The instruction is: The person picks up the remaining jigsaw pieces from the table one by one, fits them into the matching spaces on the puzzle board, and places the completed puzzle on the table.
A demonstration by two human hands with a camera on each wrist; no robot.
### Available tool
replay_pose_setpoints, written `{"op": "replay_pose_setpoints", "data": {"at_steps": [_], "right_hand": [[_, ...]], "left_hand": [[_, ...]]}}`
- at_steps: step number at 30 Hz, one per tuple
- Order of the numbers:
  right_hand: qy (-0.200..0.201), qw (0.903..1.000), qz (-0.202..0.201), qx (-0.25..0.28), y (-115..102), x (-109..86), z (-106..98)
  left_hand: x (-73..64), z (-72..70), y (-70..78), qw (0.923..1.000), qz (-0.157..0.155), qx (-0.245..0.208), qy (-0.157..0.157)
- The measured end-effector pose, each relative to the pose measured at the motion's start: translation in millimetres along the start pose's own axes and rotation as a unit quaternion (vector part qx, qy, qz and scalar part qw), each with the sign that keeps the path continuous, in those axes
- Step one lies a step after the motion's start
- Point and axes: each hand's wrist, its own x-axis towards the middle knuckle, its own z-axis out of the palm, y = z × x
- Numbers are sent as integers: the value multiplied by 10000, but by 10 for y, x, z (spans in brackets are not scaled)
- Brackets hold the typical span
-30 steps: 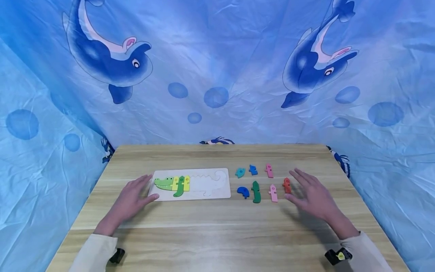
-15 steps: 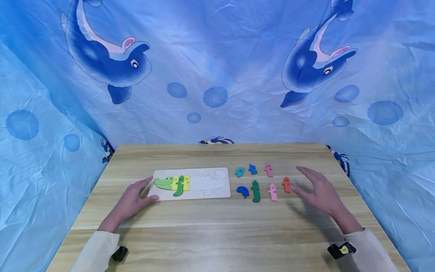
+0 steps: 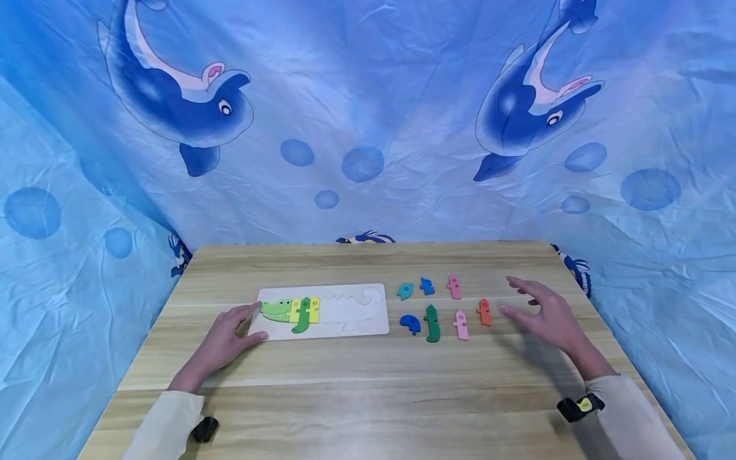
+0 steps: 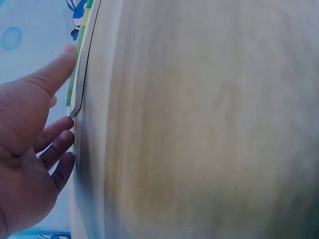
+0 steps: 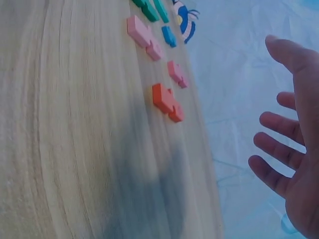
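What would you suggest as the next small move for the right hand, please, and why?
Probably lower the open right hand onto the small orange wooden piece, the loose piece nearest its fingers. The left hand rests at the end of the pale wooden crocodile puzzle board, whose body outline is mostly unfilled.

The head view looks forward and down from the near edge at the whole table [image 3: 368, 383]. The left wrist view lies close along the tabletop, facing the puzzle board [image 4: 79, 74] edge. The right wrist view, equally low, faces the loose orange piece [image 5: 167, 102], also seen from the head.
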Motion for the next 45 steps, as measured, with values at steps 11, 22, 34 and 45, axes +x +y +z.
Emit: {"op": "replay_pose_setpoints", "data": {"at_steps": [11,22,34,45], "right_hand": [[-425,9985,15,342,196,96,104],[-913,9954,88,277,342,145,216],[-1385,9897,267,224,529,174,344],[-1661,9855,275,202,548,189,429]], "left_hand": [[-1,4,4,9999,99,-3,20],[4,7,-2,10000,45,50,-43],[25,18,-12,10000,-22,37,-31],[29,18,-32,10000,17,11,-21]]}}
